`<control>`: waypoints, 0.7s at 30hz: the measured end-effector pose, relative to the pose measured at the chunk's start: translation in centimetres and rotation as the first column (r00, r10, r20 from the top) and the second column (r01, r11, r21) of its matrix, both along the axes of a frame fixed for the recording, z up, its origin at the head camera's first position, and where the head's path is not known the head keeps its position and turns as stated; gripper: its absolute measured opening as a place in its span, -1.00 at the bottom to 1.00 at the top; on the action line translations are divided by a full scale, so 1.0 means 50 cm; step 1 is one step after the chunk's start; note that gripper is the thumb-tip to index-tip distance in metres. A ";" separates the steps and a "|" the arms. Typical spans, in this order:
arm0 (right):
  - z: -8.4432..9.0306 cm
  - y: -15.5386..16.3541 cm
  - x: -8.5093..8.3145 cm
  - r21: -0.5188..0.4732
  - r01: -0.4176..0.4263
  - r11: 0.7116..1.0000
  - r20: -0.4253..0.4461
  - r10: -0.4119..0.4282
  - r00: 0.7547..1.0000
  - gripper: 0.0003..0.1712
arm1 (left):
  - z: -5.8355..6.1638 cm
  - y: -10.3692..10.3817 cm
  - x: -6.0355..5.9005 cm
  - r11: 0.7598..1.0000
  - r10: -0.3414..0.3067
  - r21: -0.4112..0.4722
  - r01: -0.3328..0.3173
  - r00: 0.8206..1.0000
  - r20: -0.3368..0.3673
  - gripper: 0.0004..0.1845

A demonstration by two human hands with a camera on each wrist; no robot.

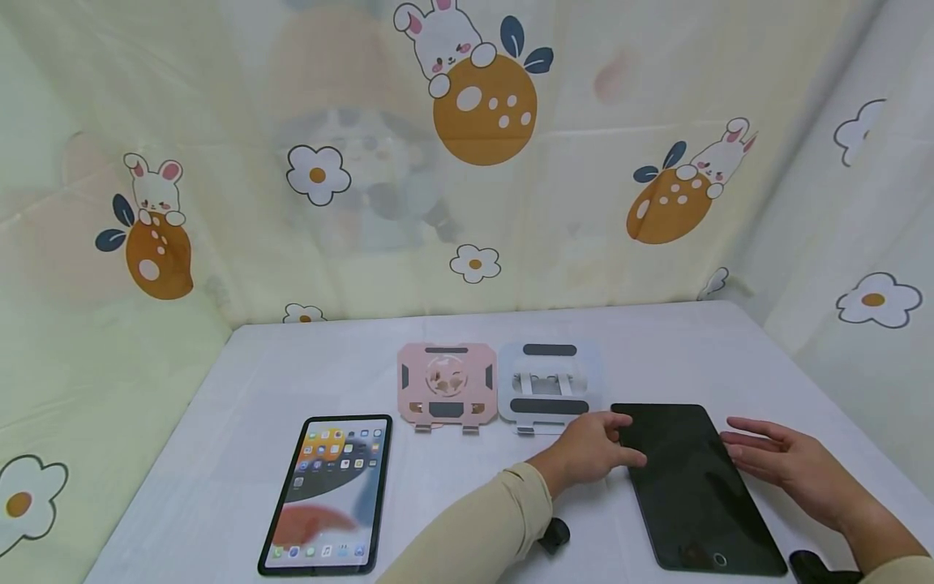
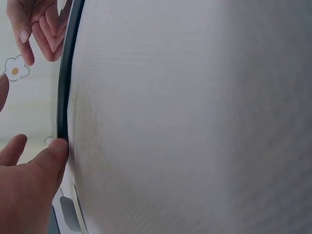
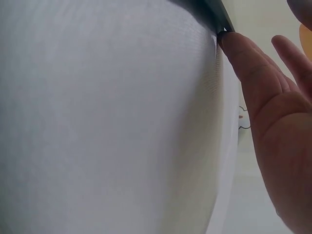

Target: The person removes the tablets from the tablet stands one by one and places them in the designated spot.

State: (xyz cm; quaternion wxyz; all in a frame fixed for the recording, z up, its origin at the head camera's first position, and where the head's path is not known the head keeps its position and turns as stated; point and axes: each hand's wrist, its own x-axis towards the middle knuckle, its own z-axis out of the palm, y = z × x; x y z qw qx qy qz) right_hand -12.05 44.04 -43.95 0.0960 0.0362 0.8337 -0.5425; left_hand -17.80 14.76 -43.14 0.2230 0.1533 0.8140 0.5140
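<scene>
A dark-screened tablet (image 1: pixel 704 495), with a round button near its near edge, lies on the right part of the table. My left hand (image 1: pixel 591 450) is at its left edge, thumb and a finger spread over the border; in the left wrist view a fingertip meets the tablet's thin black side. On the opposite side, my right hand (image 1: pixel 803 470) has its fingers extended beside the right edge. In the right wrist view, a fingertip of the right hand (image 3: pixel 278 112) touches a corner of the tablet (image 3: pixel 209 14). Neither hand grips it.
A second tablet (image 1: pixel 332 470) with a lit home screen lies on the left. Behind, a pink folding stand (image 1: pixel 416 393) and a light blue one (image 1: pixel 511 358) lie flat side by side. Patterned curtains (image 1: pixel 569 203) hang along the white table's (image 1: pixel 241 430) back and sides.
</scene>
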 end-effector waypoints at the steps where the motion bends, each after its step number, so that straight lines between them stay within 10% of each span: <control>1: 0.000 0.000 0.000 0.000 0.000 1.000 -0.002 0.000 1.000 -0.27 | 0.001 -0.001 0.000 1.000 -0.002 -0.001 0.002 1.000 0.001 -0.49; 21: 0.002 -0.008 -0.004 0.025 0.006 1.000 0.015 -0.006 1.000 -0.22 | 0.002 -0.005 -0.002 1.000 -0.010 -0.011 0.010 1.000 -0.020 -0.48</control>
